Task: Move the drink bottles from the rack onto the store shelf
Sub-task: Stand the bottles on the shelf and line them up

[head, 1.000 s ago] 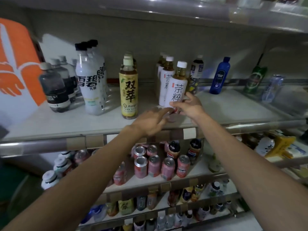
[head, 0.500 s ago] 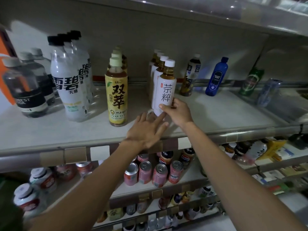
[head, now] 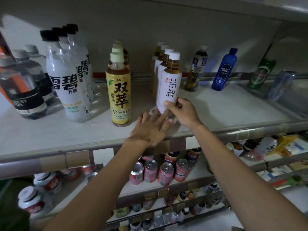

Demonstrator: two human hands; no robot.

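A white-labelled tea bottle [head: 169,85] with a white cap stands upright at the front of a row of like bottles on the pale store shelf [head: 225,110]. My right hand [head: 183,112] grips its lower part, thumb on the label. My left hand [head: 150,129] lies flat with fingers spread, its fingertips touching the bottle's base. A yellow-labelled tea bottle [head: 119,90] heads another row just to the left.
Large clear soda bottles [head: 66,80] and dark-labelled bottles [head: 25,94] fill the shelf's left. A dark tea bottle [head: 196,69], a blue bottle [head: 224,69] and green cans [head: 260,74] stand at the back right. Pink cans [head: 160,172] sit on the shelf below.
The view has shifted right and closer. My left hand has opened flat against the bottle's base while my right hand stays on the bottle, which now stands in line with its row.
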